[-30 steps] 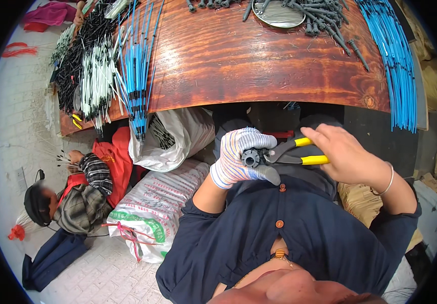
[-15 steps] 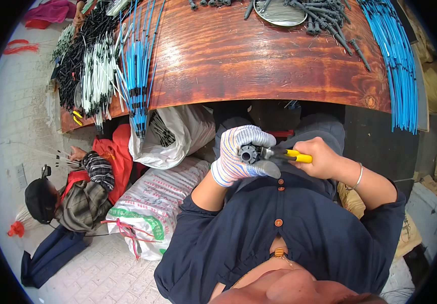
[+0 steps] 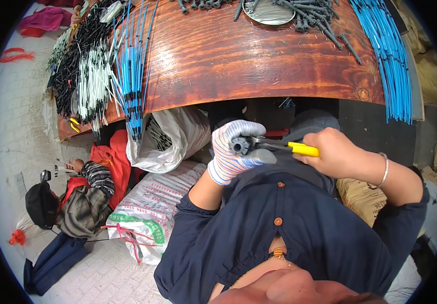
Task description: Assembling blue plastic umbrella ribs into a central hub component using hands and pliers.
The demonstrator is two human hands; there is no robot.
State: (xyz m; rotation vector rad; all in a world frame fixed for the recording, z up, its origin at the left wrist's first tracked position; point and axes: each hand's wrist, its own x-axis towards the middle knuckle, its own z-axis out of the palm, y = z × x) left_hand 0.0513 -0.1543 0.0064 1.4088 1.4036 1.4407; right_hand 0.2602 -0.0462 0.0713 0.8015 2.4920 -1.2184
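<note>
My left hand [image 3: 223, 163], in a white striped glove with grey fingertips, is wrapped round a dark grey plastic part [image 3: 239, 146] with a ribbed, round hollow end facing me. Yellow-handled pliers [image 3: 302, 148] are gripped in my bare right hand [image 3: 329, 152]. Their dark jaws reach left to the grey part, between the gloved thumb and fingers. Whether the jaws pinch anything there is too small to make out. Both hands are above my lap, in front of the table edge.
A reddish wooden table [image 3: 259, 66] bears similar grey parts [image 3: 317, 23], a round dish of thin pins [image 3: 269, 17] and bundles of blue rods [image 3: 388, 66]. White sacks [image 3: 150, 202] stand left of my legs. Another person [image 3: 84, 202] works at the far left, holding thin rods.
My right hand has moved right with the pliers, away from my left hand. The left hand and grey part have shifted slightly left and up. The whole view has also shifted a little.
</note>
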